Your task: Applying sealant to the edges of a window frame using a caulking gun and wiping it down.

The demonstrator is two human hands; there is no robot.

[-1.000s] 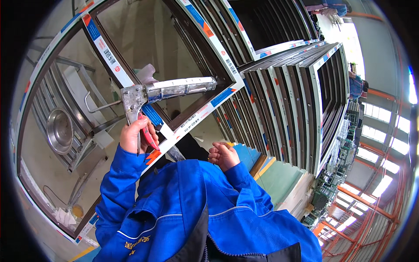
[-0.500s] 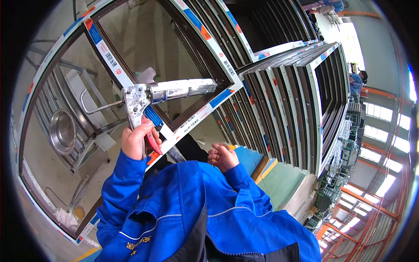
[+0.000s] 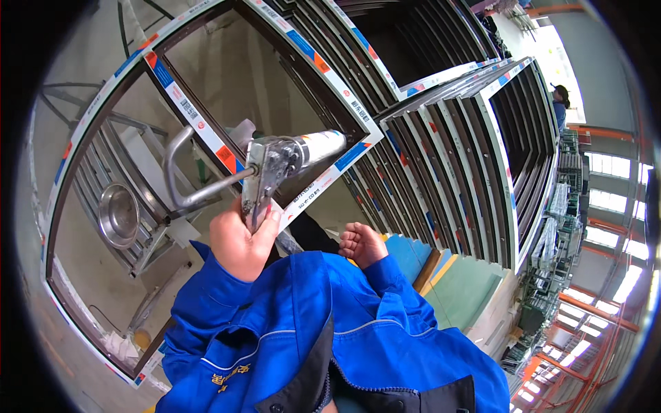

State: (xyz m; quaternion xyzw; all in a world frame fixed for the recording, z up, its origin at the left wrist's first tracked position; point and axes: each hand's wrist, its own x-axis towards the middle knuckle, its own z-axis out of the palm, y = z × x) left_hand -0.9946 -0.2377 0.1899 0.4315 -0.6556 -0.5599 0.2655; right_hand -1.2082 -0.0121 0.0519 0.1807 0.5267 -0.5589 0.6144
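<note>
My left hand [image 3: 242, 237] is wrapped around the handle of a caulking gun [image 3: 320, 150], a worn metal tool smeared with sealant. Its barrel points up and right, over the near right corner of a large window frame [image 3: 306, 48]. The bent pull rod [image 3: 206, 193] sticks out behind toward the left. My fingers hide most of the trigger. Low in front of my jacket, my right hand [image 3: 365, 244] hangs apart from the tool, with loosely bent fingers and nothing visible in it. The dark frame carries white, blue and orange protective tape.
Several similar frames stand in a tight row [image 3: 447, 172] close on the right, with more stacked behind. Through the large frame show a metal bowl [image 3: 119, 215] and a grey metal rack [image 3: 144, 241]. Another person [image 3: 560, 103] is far off at the right.
My left hand has moved right and turned the caulking gun, so its rear and pull rod now face me more. My right hand has shifted slightly right and its fingers have loosened.
</note>
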